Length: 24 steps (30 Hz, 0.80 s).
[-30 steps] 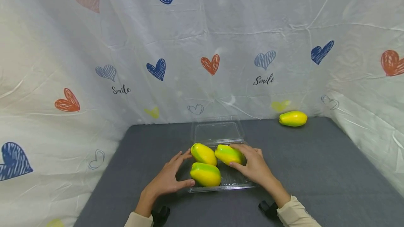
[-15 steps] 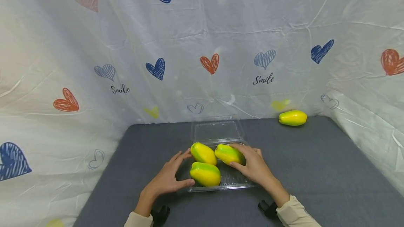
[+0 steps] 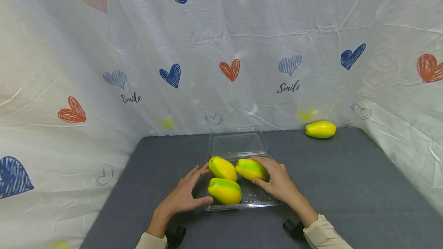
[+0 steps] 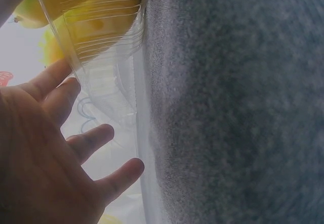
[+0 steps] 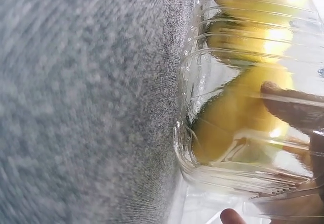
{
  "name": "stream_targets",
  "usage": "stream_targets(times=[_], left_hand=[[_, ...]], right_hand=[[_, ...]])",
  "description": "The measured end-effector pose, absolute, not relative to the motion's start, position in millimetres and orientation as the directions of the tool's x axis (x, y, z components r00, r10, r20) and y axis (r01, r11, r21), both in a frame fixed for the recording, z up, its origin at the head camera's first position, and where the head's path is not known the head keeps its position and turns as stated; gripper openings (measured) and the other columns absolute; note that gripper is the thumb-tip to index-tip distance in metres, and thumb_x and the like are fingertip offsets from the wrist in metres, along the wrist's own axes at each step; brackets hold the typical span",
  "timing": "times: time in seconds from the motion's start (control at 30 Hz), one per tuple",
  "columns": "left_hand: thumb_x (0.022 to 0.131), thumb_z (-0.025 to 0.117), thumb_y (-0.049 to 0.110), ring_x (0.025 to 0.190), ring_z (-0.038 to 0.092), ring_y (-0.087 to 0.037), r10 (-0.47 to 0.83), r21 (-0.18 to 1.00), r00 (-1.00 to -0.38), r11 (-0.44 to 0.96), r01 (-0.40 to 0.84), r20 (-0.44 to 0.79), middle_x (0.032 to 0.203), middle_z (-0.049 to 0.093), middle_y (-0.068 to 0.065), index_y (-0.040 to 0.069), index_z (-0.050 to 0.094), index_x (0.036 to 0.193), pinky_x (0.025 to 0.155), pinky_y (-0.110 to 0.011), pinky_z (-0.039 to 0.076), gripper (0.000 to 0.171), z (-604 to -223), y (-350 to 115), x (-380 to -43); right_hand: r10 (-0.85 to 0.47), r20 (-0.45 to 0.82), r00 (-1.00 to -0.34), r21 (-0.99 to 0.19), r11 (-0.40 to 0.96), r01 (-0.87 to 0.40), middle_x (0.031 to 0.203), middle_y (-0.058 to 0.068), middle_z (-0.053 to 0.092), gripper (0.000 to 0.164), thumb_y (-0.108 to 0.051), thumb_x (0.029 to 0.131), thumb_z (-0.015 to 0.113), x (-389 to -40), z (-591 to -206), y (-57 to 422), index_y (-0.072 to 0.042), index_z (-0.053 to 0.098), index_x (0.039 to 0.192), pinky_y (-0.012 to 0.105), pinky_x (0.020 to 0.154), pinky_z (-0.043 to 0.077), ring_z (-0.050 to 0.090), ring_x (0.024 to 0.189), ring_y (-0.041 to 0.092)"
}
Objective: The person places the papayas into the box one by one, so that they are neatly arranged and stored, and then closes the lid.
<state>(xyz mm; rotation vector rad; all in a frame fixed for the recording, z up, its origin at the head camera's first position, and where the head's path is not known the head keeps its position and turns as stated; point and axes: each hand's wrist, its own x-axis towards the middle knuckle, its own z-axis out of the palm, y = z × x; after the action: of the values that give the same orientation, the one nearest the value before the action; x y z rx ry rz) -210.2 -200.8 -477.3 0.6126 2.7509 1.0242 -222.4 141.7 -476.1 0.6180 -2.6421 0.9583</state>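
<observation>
A clear plastic clamshell box (image 3: 256, 195) lies with its lid folded back on the table, three yellow-green papayas inside. One papaya (image 3: 223, 168) is at the back left, another (image 3: 224, 191) at the front left. My right hand (image 3: 278, 180) holds the third papaya (image 3: 250, 169) at the back right, thumb in front and fingers over its far side. Through the clear wall in the right wrist view, the thumb (image 5: 291, 105) presses against that papaya. My left hand (image 3: 185, 195) has its fingers spread along the box's left side; in the left wrist view, fingertips (image 4: 63, 70) meet the rim.
Another papaya (image 3: 320, 129) lies on the grey cloth-covered table (image 3: 346, 187) at the back right. The raised clear lid (image 3: 238, 143) spreads behind the box. A white curtain (image 3: 256, 49) printed with hearts hangs behind the table and along its sides.
</observation>
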Motion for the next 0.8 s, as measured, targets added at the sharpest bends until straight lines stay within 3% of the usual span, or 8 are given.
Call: stream_targets(times=[0.63,0.8], left_hand=[[0.084,0.074,0.062,0.16,0.01,-0.029,0.424,0.657,-0.906,0.683,0.318,-0.003,0.168,0.017,0.021,0.042,0.035,0.155,0.113,-0.08,0.015,0.083,-477,-202,-208],[0.085,0.074,0.061,0.16,0.011,-0.032,0.427,0.658,-0.904,0.681,0.322,0.001,0.169,0.019,0.017,0.042,0.035,0.155,0.112,-0.081,0.016,0.082,-478,-203,-209]], right_hand=[[-0.253,0.482,-0.839,-0.563,0.645,-0.517,0.139,0.01,0.065,0.066,-0.022,0.084,0.085,-226,-472,153,-0.013,0.058,0.143,0.046,0.092,0.037,0.06,0.127,0.035],[-0.229,0.499,-0.836,-0.576,0.633,-0.517,0.137,0.013,0.065,0.064,-0.019,0.084,0.085,-228,-471,158,-0.012,0.06,0.142,0.048,0.093,0.037,0.06,0.125,0.036]])
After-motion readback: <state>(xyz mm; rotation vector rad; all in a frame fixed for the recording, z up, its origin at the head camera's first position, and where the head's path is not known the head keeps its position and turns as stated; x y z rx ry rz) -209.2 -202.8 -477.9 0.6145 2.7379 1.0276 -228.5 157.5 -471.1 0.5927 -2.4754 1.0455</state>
